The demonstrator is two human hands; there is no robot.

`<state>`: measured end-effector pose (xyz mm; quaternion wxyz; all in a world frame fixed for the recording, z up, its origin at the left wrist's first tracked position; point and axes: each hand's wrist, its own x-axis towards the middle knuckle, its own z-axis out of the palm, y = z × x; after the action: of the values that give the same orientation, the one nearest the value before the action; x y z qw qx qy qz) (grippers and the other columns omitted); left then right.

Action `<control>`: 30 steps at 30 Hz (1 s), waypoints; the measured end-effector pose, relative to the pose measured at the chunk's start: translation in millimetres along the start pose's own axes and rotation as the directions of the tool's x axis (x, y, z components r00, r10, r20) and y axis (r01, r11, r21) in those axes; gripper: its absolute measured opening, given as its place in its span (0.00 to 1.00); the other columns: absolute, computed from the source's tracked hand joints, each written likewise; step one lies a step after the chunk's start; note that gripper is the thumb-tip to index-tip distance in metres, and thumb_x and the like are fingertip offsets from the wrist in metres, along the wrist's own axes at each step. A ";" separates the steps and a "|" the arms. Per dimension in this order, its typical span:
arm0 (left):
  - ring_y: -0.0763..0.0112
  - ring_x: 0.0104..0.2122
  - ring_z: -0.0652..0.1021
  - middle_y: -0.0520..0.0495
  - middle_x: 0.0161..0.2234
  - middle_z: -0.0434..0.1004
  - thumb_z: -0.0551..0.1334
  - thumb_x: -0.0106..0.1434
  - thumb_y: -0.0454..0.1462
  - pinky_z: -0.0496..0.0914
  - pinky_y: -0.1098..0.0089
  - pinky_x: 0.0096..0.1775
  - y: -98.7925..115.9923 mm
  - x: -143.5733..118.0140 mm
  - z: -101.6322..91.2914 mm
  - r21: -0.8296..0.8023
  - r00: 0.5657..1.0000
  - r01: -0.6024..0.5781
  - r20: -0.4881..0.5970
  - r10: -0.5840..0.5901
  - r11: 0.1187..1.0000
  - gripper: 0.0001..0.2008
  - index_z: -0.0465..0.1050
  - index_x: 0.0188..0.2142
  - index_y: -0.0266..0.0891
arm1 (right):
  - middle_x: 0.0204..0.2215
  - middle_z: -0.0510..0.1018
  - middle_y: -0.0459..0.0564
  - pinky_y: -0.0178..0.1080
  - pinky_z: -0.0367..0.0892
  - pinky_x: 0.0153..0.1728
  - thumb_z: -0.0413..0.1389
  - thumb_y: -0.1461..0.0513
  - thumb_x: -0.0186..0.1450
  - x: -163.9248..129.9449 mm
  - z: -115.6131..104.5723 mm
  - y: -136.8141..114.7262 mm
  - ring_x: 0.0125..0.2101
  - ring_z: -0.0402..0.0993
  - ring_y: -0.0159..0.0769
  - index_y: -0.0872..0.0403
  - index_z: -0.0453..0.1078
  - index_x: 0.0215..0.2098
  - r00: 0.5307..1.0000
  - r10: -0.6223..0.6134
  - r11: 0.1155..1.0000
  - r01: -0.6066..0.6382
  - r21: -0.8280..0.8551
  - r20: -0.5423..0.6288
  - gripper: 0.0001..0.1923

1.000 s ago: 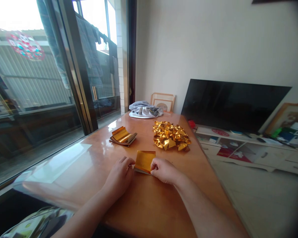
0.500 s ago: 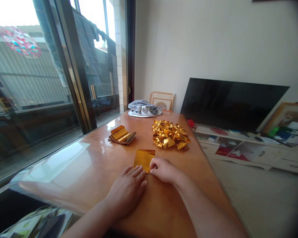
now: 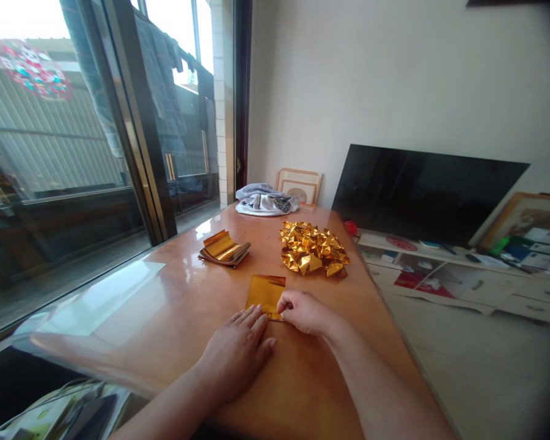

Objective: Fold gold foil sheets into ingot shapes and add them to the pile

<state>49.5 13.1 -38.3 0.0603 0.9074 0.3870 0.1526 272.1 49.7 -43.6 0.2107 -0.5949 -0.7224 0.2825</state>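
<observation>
A sheet of shiny gold foil paper (image 3: 266, 292) lies flat on the wooden table in front of me. My left hand (image 3: 238, 339) rests open and palm down, its fingertips pressing the sheet's near left edge. At the near right corner, my right hand (image 3: 302, 311) is closed, thumb and fingers pinching the paper's edge. A narrow creased strip shows along the near edge between the hands. Beyond the sheet, to the left, is a stack of curled gold foil paper (image 3: 224, 249). To the right is a heap of folded gold foil pieces (image 3: 312, 247).
The glossy table (image 3: 187, 293) runs away from me, its right edge beside my right forearm. Bundled grey cloth (image 3: 266, 200) lies at its far end. A large television (image 3: 426, 192) stands on a white cabinet (image 3: 490, 287) to the right. Glass doors (image 3: 73, 153) line the left.
My right fingers have shifted slightly along the paper's near right edge, and a creased strip there shows more clearly. My left hand stays nearly in place, its thumb a little further out.
</observation>
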 end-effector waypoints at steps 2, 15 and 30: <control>0.52 0.63 0.70 0.39 0.62 0.72 0.54 0.72 0.49 0.63 0.53 0.65 0.2 0.2 0.1 -0.002 1.000 0.003 -0.005 -0.003 1.000 0.25 0.70 0.62 0.41 | 0.33 0.81 0.44 0.30 0.60 0.30 0.58 0.68 0.59 -0.1 -0.2 -0.3 0.33 0.74 0.32 0.53 0.75 0.35 1.000 0.007 1.000 -0.007 -0.010 -0.007 0.08; 0.54 0.63 0.70 0.40 0.59 0.75 0.52 0.73 0.49 0.47 0.45 0.69 -0.7 3.8 -1.9 0.042 0.998 -0.053 0.033 0.051 0.998 0.22 0.73 0.59 0.45 | 0.33 0.80 0.46 0.34 0.56 0.32 0.57 0.68 0.60 -8.9 -9.6 -19.8 0.34 0.72 0.35 0.51 0.73 0.33 0.999 0.014 0.967 -0.022 -0.254 -0.033 0.06; 0.52 0.63 0.69 0.41 0.61 0.73 0.55 0.72 0.49 0.44 0.41 0.69 -0.8 5.3 -1.4 0.041 0.998 -0.047 0.040 0.045 0.998 0.23 0.68 0.63 0.49 | 0.42 0.83 0.62 0.44 0.71 0.43 0.60 0.61 0.62 -41.4 8.4 -67.8 0.43 0.81 0.51 0.53 0.75 0.52 0.985 0.050 0.859 0.040 -0.510 0.163 0.20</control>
<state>51.9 17.5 -36.0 0.0453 0.9199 0.3679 0.1282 225.0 -1.1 -3.9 -0.0178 -0.6050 -0.7851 0.1313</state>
